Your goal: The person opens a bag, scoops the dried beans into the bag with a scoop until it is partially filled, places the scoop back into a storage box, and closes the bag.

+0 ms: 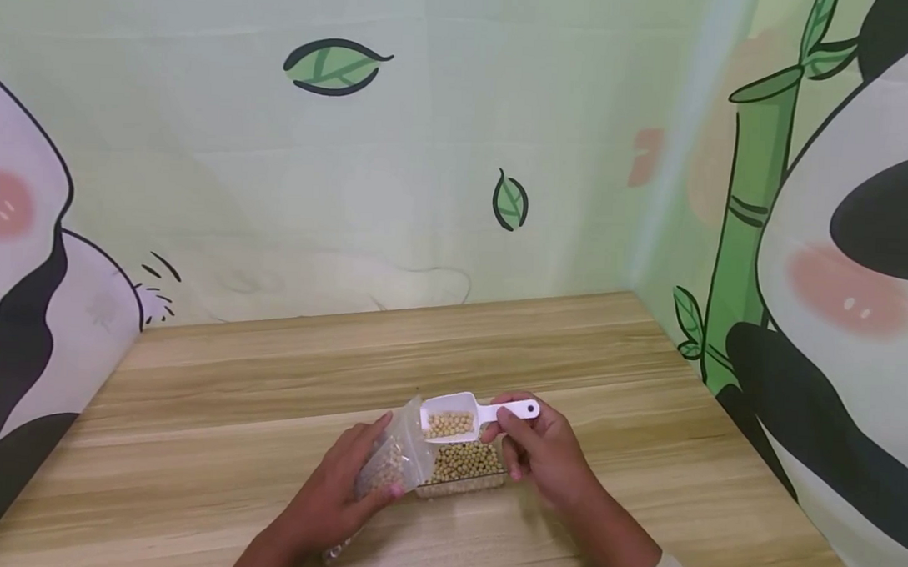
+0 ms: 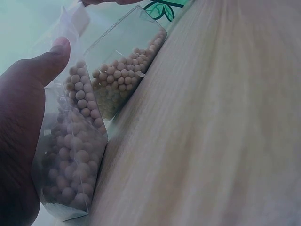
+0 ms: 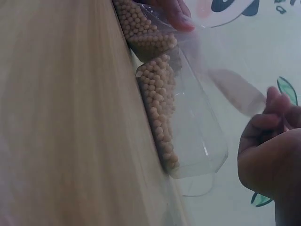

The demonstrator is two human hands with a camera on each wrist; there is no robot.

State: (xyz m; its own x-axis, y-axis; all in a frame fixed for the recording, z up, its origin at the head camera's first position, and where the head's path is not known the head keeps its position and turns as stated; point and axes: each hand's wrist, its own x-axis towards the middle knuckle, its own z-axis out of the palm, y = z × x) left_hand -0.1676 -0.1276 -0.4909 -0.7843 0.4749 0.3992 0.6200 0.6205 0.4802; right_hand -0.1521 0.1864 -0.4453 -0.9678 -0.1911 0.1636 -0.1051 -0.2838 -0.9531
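Observation:
My right hand (image 1: 549,449) pinches the handle of a small white scoop (image 1: 487,411) with soybeans (image 1: 451,423) in its bowl. The scoop's front edge is right at the mouth of a clear zip bag (image 1: 399,457). My left hand (image 1: 345,484) grips this bag, thumb on the near side, and the bag leans with many beans (image 2: 70,165) gathered in its lower part. Below the scoop stands a clear plastic box (image 3: 200,136), partly filled with the same round beans (image 3: 157,103). In the head view the bag and scoop cover part of the box.
All this is on a wood-grain table (image 1: 270,377). Behind it hangs a pale green backdrop (image 1: 427,191) with printed leaves, and a panda and bamboo (image 1: 761,186) are printed on the right side.

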